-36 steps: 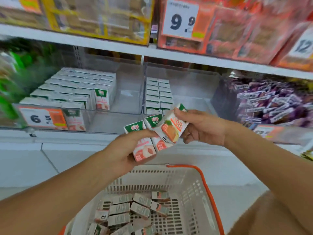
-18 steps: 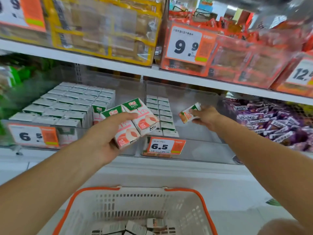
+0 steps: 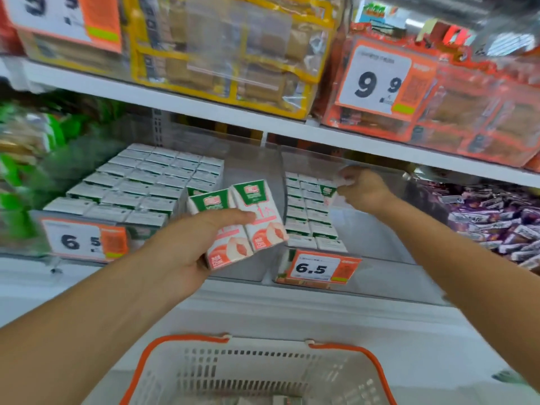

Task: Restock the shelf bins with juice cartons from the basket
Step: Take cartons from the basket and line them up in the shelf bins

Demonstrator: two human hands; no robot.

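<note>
My left hand has its grip clamped on two juice cartons, green-topped with a peach picture, held side by side and tilted in front of the gap between the two clear shelf bins. My right hand reaches into the right bin, grip closed on a single carton at the far end of the rows of cartons already standing along that bin's left side; the rest of its floor is bare. The left bin is packed with cartons in tight rows. Each bin carries an orange 6.5 price tag on its near wall. The white basket with its orange rim sits near me at the bottom edge, its contents mostly out of view. To the far right lie purple snack packets.
</note>
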